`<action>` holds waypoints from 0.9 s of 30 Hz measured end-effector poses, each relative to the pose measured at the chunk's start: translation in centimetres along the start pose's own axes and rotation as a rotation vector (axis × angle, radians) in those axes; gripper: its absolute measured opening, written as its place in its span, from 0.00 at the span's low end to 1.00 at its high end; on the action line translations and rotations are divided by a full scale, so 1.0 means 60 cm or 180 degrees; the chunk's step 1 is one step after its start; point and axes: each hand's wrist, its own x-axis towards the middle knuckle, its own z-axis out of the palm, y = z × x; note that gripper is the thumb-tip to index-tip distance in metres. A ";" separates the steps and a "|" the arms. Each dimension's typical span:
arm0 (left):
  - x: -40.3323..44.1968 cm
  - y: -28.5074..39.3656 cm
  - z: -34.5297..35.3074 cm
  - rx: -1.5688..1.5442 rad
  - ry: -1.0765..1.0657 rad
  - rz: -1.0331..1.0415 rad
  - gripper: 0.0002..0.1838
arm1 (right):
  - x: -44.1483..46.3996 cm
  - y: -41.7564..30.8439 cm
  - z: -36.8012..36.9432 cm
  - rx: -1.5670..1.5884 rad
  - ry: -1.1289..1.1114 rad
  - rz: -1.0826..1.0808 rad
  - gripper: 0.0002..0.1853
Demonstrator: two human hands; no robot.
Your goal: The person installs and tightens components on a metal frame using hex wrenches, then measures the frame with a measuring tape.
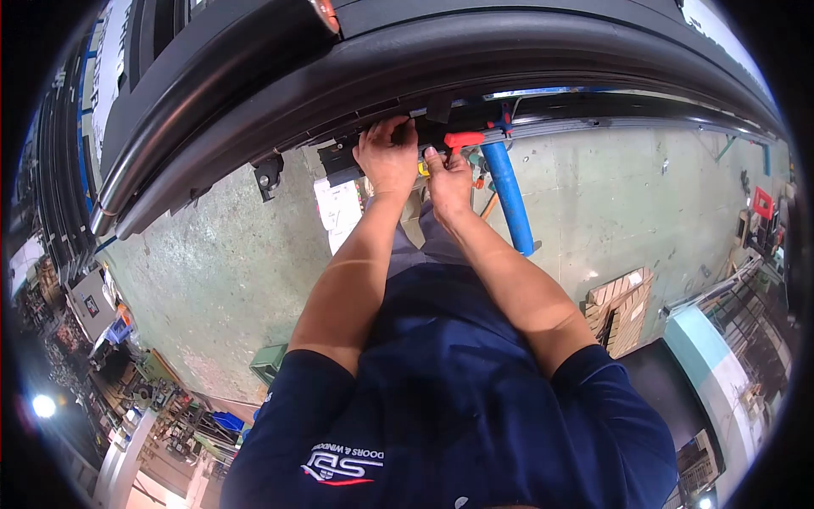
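Pinches red-handled tool (464, 138) in right hand (451, 184) at near edge of dark profile (432, 134) running left-to-right ahead; reaches farther over with left hand (387, 161), cannot tell its grip.

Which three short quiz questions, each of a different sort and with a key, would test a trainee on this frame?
1. Multiple choice: What is closest to the red, T-shaped plastic handle?
A) The green box
B) The right hand
C) The slatted wooden pallet

2. True or false: The person's dark blue cloth shirt leaves both forearms bare.

3. Fill in the blank: The white paper sheets with writing are nearer the person's ____ than the other hand.

Key: 1. B; 2. true; 3. left hand
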 end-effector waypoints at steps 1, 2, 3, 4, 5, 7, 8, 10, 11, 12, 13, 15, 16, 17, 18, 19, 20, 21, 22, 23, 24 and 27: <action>0.000 0.000 -0.002 -0.0038 -0.0043 0.0001 0.08 | 0.000 0.002 0.000 -0.0004 -0.0037 -0.0057 0.13; 0.001 -0.001 -0.005 -0.0076 -0.0080 -0.0001 0.08 | 0.001 0.003 -0.002 -0.0003 -0.0054 -0.0061 0.13; 0.001 -0.003 -0.007 -0.0070 -0.0063 -0.0004 0.08 | 0.001 0.001 -0.005 -0.0083 -0.0072 -0.0049 0.13; 0.001 -0.005 -0.010 -0.0182 -0.0110 0.0033 0.09 | 0.001 0.000 -0.008 -0.0162 -0.0088 -0.0037 0.13; 0.000 -0.008 -0.013 -0.0297 -0.0159 0.0070 0.10 | 0.001 -0.001 -0.011 -0.0165 -0.0102 -0.0041 0.13; -0.005 -0.009 -0.035 -0.0375 -0.0272 0.0128 0.11 | -0.004 -0.005 -0.020 0.0053 -0.0236 -0.0014 0.08; -0.011 -0.011 -0.050 -0.0457 -0.0397 0.0189 0.12 | -0.010 -0.007 -0.028 0.0039 -0.0231 -0.0014 0.08; -0.036 -0.027 -0.086 -0.0545 -0.0550 0.0193 0.16 | -0.028 -0.022 -0.049 -0.0216 -0.0371 -0.0124 0.07; -0.049 -0.037 -0.104 -0.0622 -0.0700 0.0197 0.20 | -0.041 -0.035 -0.066 -0.0241 -0.0363 -0.0127 0.07; -0.059 -0.050 -0.118 -0.0644 -0.0692 0.0176 0.20 | -0.059 -0.059 -0.081 0.0058 -0.0422 0.0075 0.07; -0.070 -0.070 -0.129 -0.0660 -0.0367 0.0102 0.25 | -0.070 -0.077 -0.095 0.0357 -0.0479 0.0281 0.09; -0.086 -0.117 -0.150 -0.0718 -0.0193 -0.0594 0.41 | -0.073 -0.093 -0.117 0.0089 -0.0656 -0.0296 0.12; -0.081 -0.136 -0.155 -0.0559 -0.0033 -0.0757 0.44 | -0.090 -0.128 -0.106 -0.0487 -0.0613 -0.0604 0.13; -0.077 -0.153 -0.156 -0.0400 0.0119 -0.0921 0.46 | -0.098 -0.154 -0.097 -0.0522 -0.0592 -0.0601 0.13; -0.059 -0.147 -0.175 -0.0390 -0.0334 -0.1461 0.50 | -0.103 -0.176 -0.088 -0.1068 -0.0714 -0.0817 0.14; -0.044 -0.144 -0.183 -0.0419 -0.0361 -0.1485 0.50 | -0.105 -0.186 -0.083 -0.1619 -0.0834 -0.1023 0.14; -0.027 -0.139 -0.188 -0.1219 -0.0766 -0.1824 0.50 | -0.098 -0.190 -0.081 -0.1552 -0.0990 -0.0862 0.12; -0.011 -0.137 -0.189 -0.2031 -0.1166 -0.2150 0.51 | -0.096 -0.191 -0.067 -0.1602 -0.0976 -0.0857 0.12; 0.002 -0.139 -0.187 -0.2135 -0.1628 -0.2272 0.48 | -0.096 -0.191 -0.049 -0.1613 -0.0791 -0.1208 0.11; 0.009 -0.152 -0.177 -0.2179 -0.1647 -0.2308 0.48 | -0.097 -0.188 -0.032 -0.1627 -0.0608 -0.1557 0.10; 0.013 -0.172 -0.162 -0.1992 -0.1956 -0.2193 0.46 | -0.094 -0.183 -0.017 -0.1846 -0.0492 -0.1722 0.10; 0.017 -0.188 -0.140 -0.1710 -0.2259 -0.2206 0.39 | -0.071 -0.146 0.015 -0.2312 -0.0153 -0.2349 0.09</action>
